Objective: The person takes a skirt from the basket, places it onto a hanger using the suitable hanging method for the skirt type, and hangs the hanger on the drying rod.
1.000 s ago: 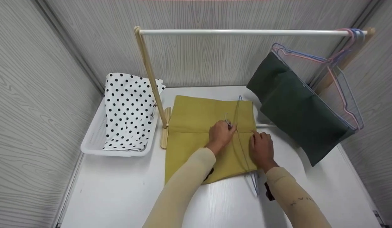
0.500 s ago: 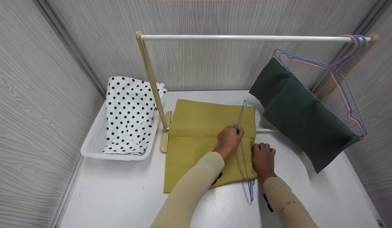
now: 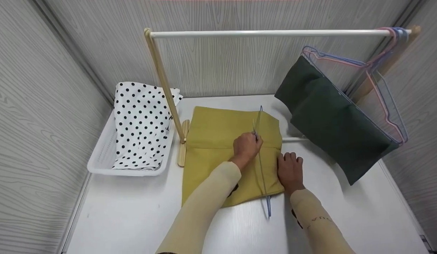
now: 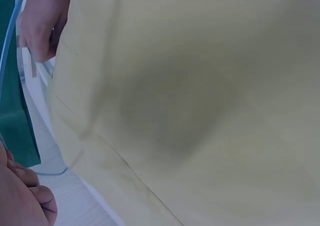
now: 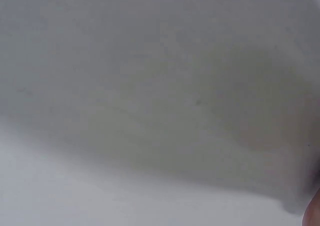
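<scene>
A mustard-yellow cloth [image 3: 218, 127] lies spread on the white table, with a seam or fold line across it. My left hand [image 3: 247, 146] grips a blue wire hanger [image 3: 262, 173] near its hook, above the cloth's right part. One hanger end reaches the far side of the cloth; the other sticks out past its near edge. My right hand [image 3: 290, 171] holds the cloth's right edge, fingers bent. The left wrist view shows the left hand [image 4: 25, 191] at lower left, the right hand [image 4: 44, 21] at upper left, and the cloth [image 4: 240, 136]. The right wrist view is blurred.
A white basket [image 3: 126, 172] at left holds a folded polka-dot cloth [image 3: 140, 130]. A rack with a white rail [image 3: 260, 33] and wooden posts [image 3: 165, 84] spans the back. On its right hang a dark green cloth [image 3: 331, 116] and pink and blue hangers [image 3: 384, 102].
The left hand and hanger first shifted slightly right, then came back left, the hanger standing more upright over the cloth. My right hand stays at the right edge, where the cloth's far corner now looks bent.
</scene>
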A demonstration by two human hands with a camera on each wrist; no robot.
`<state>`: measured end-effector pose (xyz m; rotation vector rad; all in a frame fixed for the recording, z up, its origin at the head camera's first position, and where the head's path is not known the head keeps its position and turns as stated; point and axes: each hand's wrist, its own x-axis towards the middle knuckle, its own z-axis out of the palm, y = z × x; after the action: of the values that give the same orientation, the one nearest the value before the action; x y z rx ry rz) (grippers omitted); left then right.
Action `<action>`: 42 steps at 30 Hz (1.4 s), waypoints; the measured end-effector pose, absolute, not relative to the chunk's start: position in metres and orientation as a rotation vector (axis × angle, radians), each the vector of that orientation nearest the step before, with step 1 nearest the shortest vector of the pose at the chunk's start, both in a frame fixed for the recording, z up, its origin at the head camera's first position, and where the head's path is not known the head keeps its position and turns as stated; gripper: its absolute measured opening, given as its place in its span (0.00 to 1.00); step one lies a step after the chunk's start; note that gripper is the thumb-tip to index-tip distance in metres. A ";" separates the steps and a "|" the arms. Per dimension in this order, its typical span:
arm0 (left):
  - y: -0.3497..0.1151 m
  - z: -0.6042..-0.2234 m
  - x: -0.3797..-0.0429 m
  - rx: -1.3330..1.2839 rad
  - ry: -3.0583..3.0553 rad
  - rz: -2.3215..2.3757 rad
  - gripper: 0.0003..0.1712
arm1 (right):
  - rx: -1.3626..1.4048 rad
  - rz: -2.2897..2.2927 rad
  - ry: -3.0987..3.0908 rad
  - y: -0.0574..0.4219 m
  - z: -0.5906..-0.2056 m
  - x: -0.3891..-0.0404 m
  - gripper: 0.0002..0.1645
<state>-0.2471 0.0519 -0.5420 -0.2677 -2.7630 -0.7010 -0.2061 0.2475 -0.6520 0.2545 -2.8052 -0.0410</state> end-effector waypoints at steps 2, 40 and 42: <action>0.052 -0.540 -0.247 -0.271 -2.799 -0.701 0.27 | 0.247 -0.059 -2.812 0.248 -0.652 -0.206 0.11; 0.006 -0.528 -0.260 -0.351 -2.881 -0.308 0.16 | 0.202 0.008 -2.773 0.246 -0.654 -0.207 0.10; 0.002 -0.528 -0.261 -0.341 -2.891 -0.319 0.16 | 0.199 0.005 -2.770 0.246 -0.656 -0.208 0.09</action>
<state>-0.2608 0.0022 -0.5284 -0.3412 -2.8913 -0.3187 -0.2077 0.2464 -0.6556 0.1989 -2.7697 0.0049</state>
